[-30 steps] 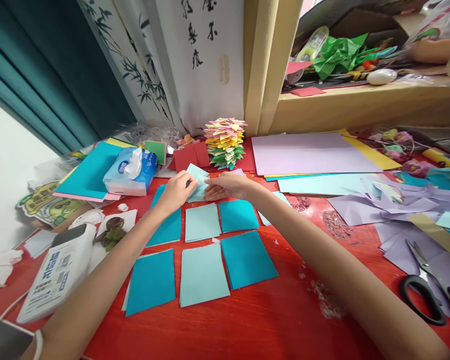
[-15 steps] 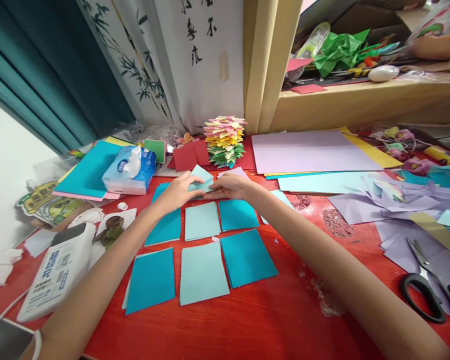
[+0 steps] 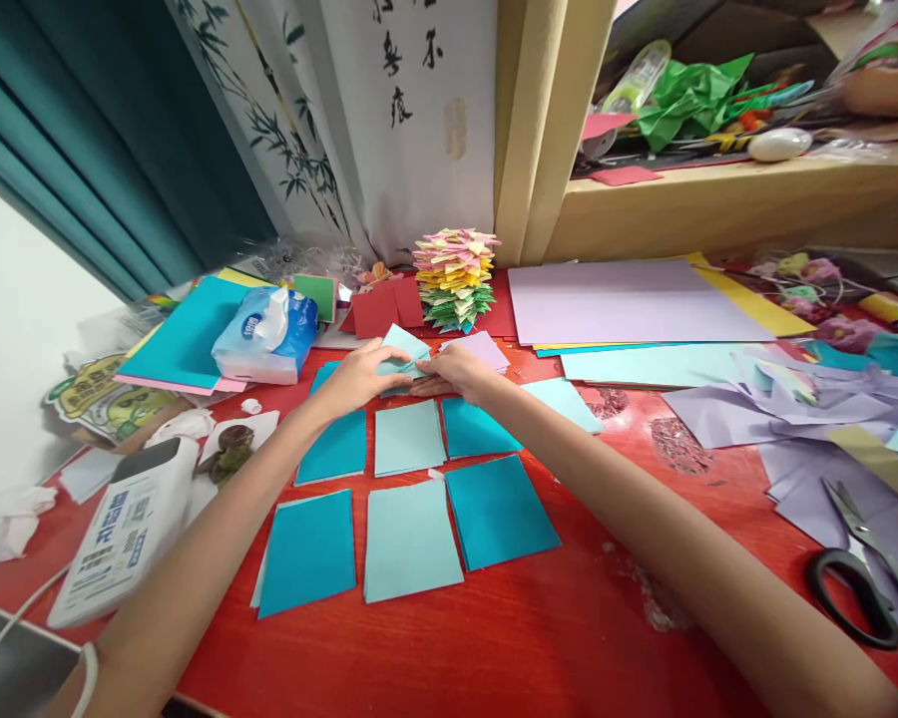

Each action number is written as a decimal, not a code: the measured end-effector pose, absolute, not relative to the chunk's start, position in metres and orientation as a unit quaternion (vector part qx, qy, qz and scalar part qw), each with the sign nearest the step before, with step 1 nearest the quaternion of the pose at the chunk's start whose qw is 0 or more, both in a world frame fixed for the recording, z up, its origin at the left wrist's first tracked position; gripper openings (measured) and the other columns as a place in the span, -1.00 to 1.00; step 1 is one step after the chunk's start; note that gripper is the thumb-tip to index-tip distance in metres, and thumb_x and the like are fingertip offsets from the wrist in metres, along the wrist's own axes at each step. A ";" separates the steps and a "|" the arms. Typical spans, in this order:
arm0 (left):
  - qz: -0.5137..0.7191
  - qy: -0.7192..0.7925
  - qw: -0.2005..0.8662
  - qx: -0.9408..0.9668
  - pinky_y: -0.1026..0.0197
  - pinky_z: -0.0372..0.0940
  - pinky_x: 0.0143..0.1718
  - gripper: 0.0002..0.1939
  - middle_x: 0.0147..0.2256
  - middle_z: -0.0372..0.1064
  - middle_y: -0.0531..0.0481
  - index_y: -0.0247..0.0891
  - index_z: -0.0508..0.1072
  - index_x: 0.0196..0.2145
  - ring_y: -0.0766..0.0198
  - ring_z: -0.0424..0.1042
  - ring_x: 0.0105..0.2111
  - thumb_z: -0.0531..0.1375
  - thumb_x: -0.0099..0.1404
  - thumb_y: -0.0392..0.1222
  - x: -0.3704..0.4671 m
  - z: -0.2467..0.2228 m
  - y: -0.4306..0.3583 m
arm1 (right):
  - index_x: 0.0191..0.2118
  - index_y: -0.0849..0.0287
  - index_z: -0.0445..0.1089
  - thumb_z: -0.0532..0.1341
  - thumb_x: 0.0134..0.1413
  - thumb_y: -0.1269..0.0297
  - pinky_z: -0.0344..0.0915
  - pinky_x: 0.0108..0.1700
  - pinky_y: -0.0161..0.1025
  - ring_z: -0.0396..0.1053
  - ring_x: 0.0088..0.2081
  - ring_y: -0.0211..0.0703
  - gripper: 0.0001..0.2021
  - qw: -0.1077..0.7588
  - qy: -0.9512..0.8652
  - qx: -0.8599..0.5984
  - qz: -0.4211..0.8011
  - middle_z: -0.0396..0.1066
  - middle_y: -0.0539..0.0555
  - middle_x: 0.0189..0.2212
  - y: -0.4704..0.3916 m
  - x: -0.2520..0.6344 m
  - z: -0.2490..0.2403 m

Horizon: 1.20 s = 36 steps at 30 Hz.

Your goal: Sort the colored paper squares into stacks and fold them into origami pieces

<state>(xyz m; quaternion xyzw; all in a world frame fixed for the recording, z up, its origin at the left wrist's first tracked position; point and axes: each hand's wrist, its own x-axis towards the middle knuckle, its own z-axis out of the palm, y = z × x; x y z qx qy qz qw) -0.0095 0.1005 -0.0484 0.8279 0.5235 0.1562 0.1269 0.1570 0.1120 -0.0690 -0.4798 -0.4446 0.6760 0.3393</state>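
Observation:
Between my hands is a light blue sheet of paper (image 3: 404, 342) with a fold in it, at the far end of the laid-out squares. My left hand (image 3: 364, 374) grips its left side, thumb pointing right. From the right, my right hand (image 3: 455, 371) pinches the other side, its lower fingers along the near edge. Nearer me lie stacks of cut squares: a pale blue stack (image 3: 410, 541), a teal stack (image 3: 501, 511) on its right and another teal stack (image 3: 308, 551) on its left. Farther up are a pale square stack (image 3: 409, 437) and teal ones, partly behind my forearms.
A folded-paper tower (image 3: 456, 279) stands at the back. Left are a tissue pack (image 3: 265, 334) and a white device (image 3: 127, 529) with a cable. Large lilac sheets (image 3: 636, 299), paper scraps (image 3: 748, 399) and black-handled scissors (image 3: 857, 578) lie on the right of the red table (image 3: 479, 648).
The view has shifted slightly, so everything sits a little to the right. Both hands keep their hold on the light blue paper, with the right fingers slightly changed in place.

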 end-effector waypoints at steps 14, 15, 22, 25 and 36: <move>0.176 0.515 0.143 0.827 0.23 0.21 -0.29 -0.64 -0.36 0.24 0.00 -0.18 0.48 -0.15 0.26 0.29 -0.37 0.10 0.19 0.03 -0.014 -0.051 0.105 | -0.42 0.25 0.36 0.29 -0.09 0.27 0.39 -0.31 -0.29 0.46 -0.36 -0.11 -0.84 0.354 -0.518 -0.533 0.568 0.46 0.09 -0.54 0.117 0.154 -0.076; 0.177 0.513 0.147 0.827 0.24 0.21 -0.30 -0.64 -0.36 0.25 0.00 -0.18 0.49 -0.15 0.26 0.30 -0.37 0.10 0.19 0.03 -0.014 -0.051 0.105 | -0.43 0.25 0.36 0.29 -0.10 0.26 0.39 -0.32 -0.29 0.46 -0.36 -0.11 -0.84 0.355 -0.521 -0.533 0.565 0.46 0.08 -0.54 0.117 0.154 -0.076; 0.175 0.517 0.167 0.821 0.25 0.20 -0.31 -0.63 -0.33 0.29 0.00 -0.21 0.49 -0.15 0.26 0.30 -0.36 0.11 0.18 0.02 -0.018 -0.052 0.107 | -0.47 0.23 0.34 0.32 -0.14 0.20 0.39 -0.35 -0.30 0.46 -0.38 -0.11 -0.79 0.354 -0.530 -0.528 0.561 0.45 0.07 -0.56 0.119 0.155 -0.078; 0.177 0.522 0.179 0.815 0.26 0.21 -0.31 -0.62 -0.32 0.29 -0.01 -0.22 0.49 -0.15 0.25 0.30 -0.35 0.11 0.17 0.02 -0.018 -0.051 0.107 | -0.49 0.22 0.33 0.31 -0.14 0.18 0.40 -0.35 -0.29 0.46 -0.38 -0.10 -0.77 0.350 -0.530 -0.520 0.571 0.45 0.09 -0.56 0.119 0.156 -0.079; 0.196 0.511 0.199 0.813 0.27 0.20 -0.32 -0.64 -0.33 0.29 -0.01 -0.25 0.50 -0.22 0.25 0.31 -0.35 0.07 0.18 0.02 -0.023 -0.056 0.110 | -0.56 0.24 0.25 0.27 -0.06 0.12 0.45 -0.36 -0.24 0.47 -0.50 -0.13 -0.70 0.322 -0.509 -0.475 0.641 0.42 0.11 -0.64 0.117 0.156 -0.077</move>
